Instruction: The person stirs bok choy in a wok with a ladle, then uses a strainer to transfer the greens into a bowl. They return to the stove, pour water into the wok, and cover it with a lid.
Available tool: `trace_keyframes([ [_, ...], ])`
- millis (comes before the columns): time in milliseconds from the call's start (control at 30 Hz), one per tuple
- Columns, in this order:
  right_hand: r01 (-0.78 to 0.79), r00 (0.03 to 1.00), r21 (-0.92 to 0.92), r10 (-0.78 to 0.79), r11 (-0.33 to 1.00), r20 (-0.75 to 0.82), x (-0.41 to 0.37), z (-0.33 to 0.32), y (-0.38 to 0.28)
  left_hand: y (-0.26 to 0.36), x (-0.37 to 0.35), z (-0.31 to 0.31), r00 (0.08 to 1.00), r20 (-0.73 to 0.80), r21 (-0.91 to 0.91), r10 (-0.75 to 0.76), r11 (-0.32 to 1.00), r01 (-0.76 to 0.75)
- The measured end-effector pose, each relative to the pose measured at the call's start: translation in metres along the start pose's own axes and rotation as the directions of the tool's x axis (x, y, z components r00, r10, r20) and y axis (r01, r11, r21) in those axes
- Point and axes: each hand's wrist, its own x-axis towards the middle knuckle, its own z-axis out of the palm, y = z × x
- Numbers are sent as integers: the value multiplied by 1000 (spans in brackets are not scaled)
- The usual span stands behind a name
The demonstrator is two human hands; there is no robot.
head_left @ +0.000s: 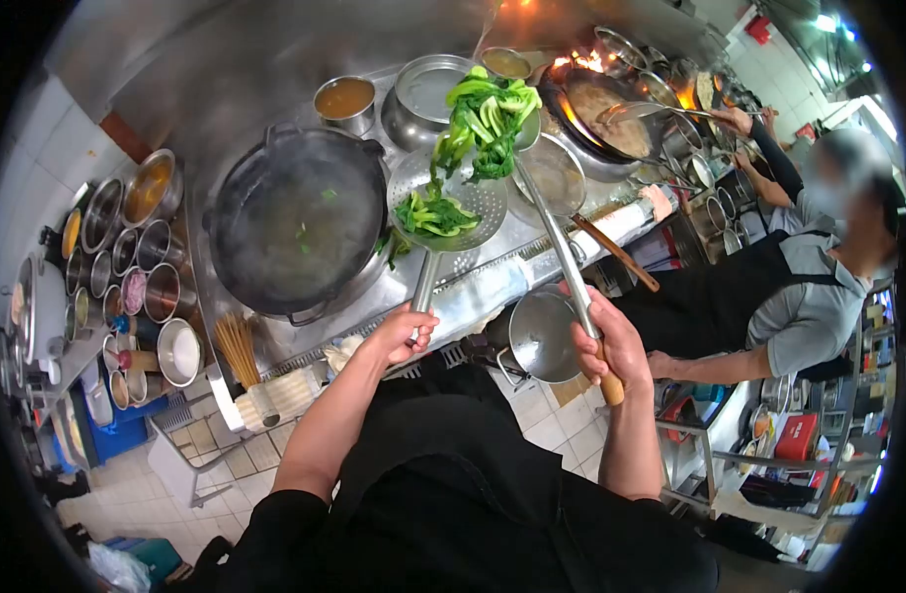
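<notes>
My left hand (402, 334) is closed round the handle of a perforated strainer (486, 195), which holds some green leafy vegetables (435, 213). In my right hand (613, 341) is the wooden grip of a long-handled ladle (562, 252). More greens (488, 109) are heaped at the ladle's far end, above the strainer's upper rim; they hide most of its bowl. Left of the strainer sits a big black wok (297, 225) of steaming liquid with a few green scraps in it. Some leaves hang at the strainer's left side, near the wok's edge.
Behind the strainer stand a pot of brown liquid (345, 102) and a lidded metal pot (431, 89). Flames rise by another wok (606, 104) at right, where people work. Metal containers (166, 290) crowd the left; chopsticks (238, 351) stand near the front edge.
</notes>
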Motion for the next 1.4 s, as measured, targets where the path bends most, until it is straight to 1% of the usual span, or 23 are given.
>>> trace_keyframes([
  [100, 49, 999, 19, -49, 999, -10, -16, 22, 7, 0, -13, -10, 998, 58, 20, -12, 1000, 10],
  [167, 77, 996, 55, -74, 996, -53, -29, 44, 15, -1, -21, -20, 995, 94, 47, -30, 999, 26],
  [300, 137, 991, 180, -135, 974, -19, -59, 84, 38, 11, -51, -24, 993, 95, 87, -76, 994, 67],
  [500, 223, 975, 322, -207, 920, -83, -118, 153, 74, 12, -110, -37, 980, 171, 210, -100, 976, 63],
  [567, 258, 966, 335, -235, 906, -108, -144, 170, 84, 5, -132, -39, 974, 189, 222, -125, 972, 81],
  [633, 266, 964, 340, -243, 902, -110, -172, 185, 93, -4, -159, -37, 974, 155, 244, -165, 962, 125],
  [700, 289, 955, 333, -246, 897, -167, -202, 199, 105, -15, -182, -40, 966, 182, 290, -182, 949, 124],
  [800, 269, 947, 252, -208, 929, -245, -247, 216, 133, -35, -212, -48, 945, 216, 310, -247, 935, 173],
  [833, 276, 944, 260, -211, 925, -252, -259, 221, 144, -41, -222, -49, 943, 214, 320, -255, 930, 179],
  [900, 239, 934, 253, -150, 937, -324, -282, 230, 166, -55, -241, -50, 937, 223, 336, -268, 924, 184],
  [967, 207, 928, 297, -91, 932, -362, -304, 234, 195, -69, -257, -54, 925, 224, 346, -306, 912, 218],
  [1033, 171, 911, 287, -40, 943, -410, -328, 241, 223, -78, -280, -47, 921, 179, 429, -347, 870, 244],
  [1067, 184, 899, 318, -28, 930, -437, -339, 245, 238, -83, -292, -42, 925, 141, 451, -353, 855, 257],
  [1100, 171, 890, 341, 3, 924, -456, -352, 253, 251, -89, -301, -45, 908, 122, 475, -401, 827, 301],
  [1167, 185, 861, 380, 37, 906, -507, -378, 270, 278, -98, -308, -45, 872, 189, 535, -451, 792, 293],
  [1233, 194, 831, 438, 91, 878, -549, -406, 294, 307, -109, -313, -46, 837, 184, 597, -515, 735, 321],
  [1267, 220, 821, 502, 119, 836, -558, -418, 307, 319, -113, -311, -49, 809, 155, 645, -567, 678, 352],
  [1300, 256, 799, 512, 119, 820, -590, -430, 319, 332, -117, -308, -50, 779, 120, 693, -616, 614, 379],
  [1367, 395, 747, 537, 80, 746, -660, -451, 352, 361, -125, -302, -49, 701, 106, 766, -705, 507, 395],
  [1400, 469, 711, 543, 67, 697, -700, -459, 369, 371, -131, -296, -48, 628, 109, 791, -770, 450, 415],
])
